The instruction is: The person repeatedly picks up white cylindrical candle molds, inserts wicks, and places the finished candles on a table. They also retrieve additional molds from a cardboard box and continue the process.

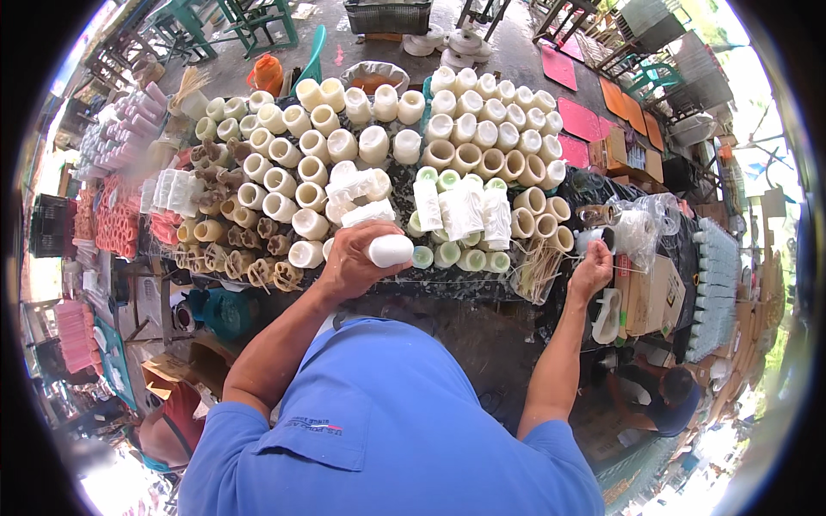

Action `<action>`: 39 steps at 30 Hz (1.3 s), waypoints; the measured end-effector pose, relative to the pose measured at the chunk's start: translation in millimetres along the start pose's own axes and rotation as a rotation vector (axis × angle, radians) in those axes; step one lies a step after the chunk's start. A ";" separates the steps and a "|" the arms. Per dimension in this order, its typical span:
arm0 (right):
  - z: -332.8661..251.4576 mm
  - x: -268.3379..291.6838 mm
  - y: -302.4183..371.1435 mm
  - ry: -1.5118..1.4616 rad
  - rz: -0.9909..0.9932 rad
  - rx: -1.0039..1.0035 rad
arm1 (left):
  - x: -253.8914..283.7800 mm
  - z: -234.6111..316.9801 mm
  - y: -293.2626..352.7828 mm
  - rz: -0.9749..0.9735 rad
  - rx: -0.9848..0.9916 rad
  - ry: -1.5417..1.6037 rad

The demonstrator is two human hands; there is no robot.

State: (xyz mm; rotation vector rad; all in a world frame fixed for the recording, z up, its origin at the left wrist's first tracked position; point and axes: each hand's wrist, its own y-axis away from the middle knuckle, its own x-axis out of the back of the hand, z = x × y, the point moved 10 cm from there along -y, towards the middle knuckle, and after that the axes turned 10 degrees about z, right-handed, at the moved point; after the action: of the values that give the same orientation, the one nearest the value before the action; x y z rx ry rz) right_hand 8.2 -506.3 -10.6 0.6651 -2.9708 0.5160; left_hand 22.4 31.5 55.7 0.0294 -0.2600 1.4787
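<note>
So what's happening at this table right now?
A person in a blue shirt stands at a table crowded with white and cream candles. The left hand grips a white candle lying sideways near the table's front edge. The right hand reaches toward a clear plastic bag on the right side; whether it holds anything is unclear. Another person crouches at lower right.
</note>
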 end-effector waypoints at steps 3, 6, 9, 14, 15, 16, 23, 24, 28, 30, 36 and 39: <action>-103.1 -40.4 47.9 0.016 -0.359 0.064 | 8.4 2.3 0.4 0.074 -0.031 -0.037; -201.7 -86.5 144.9 0.122 -0.774 0.233 | 16.6 4.1 1.5 0.121 -0.052 -0.099; -282.4 -118.0 240.4 0.060 -1.010 0.598 | 27.0 7.5 2.9 0.166 -0.078 -0.152; -323.6 -142.4 308.6 0.078 -1.090 0.923 | 45.9 20.2 9.2 0.219 -0.145 -0.250; -325.6 -143.9 312.5 0.101 -1.063 0.960 | 48.9 23.1 10.8 0.231 -0.158 -0.271; -327.2 -144.8 315.1 0.125 -1.033 0.997 | 51.7 25.7 11.8 0.241 -0.170 -0.291; -326.8 -147.5 326.8 0.118 -1.012 0.978 | 59.0 31.5 10.9 0.240 -0.200 -0.312; -326.3 -147.6 327.7 0.121 -1.013 0.973 | 59.5 31.8 10.7 0.241 -0.206 -0.316; -325.2 -147.5 329.5 0.120 -1.009 0.951 | 60.9 33.4 9.3 0.241 -0.237 -0.337; -325.8 -147.2 330.6 0.121 -0.997 0.961 | 60.9 36.6 9.2 0.233 -0.277 -0.349; -326.3 -148.8 336.5 0.135 -0.990 0.956 | 62.6 38.9 9.8 0.216 -0.291 -0.342; -327.4 -149.3 340.9 0.147 -0.986 0.975 | 63.1 41.3 10.4 0.210 -0.307 -0.369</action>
State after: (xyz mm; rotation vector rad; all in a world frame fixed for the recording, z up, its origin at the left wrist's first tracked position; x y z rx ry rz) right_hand -7.4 -46.6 174.1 1.8176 -1.6984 1.6972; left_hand 10.1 86.9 106.4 0.0277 -0.8077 1.6219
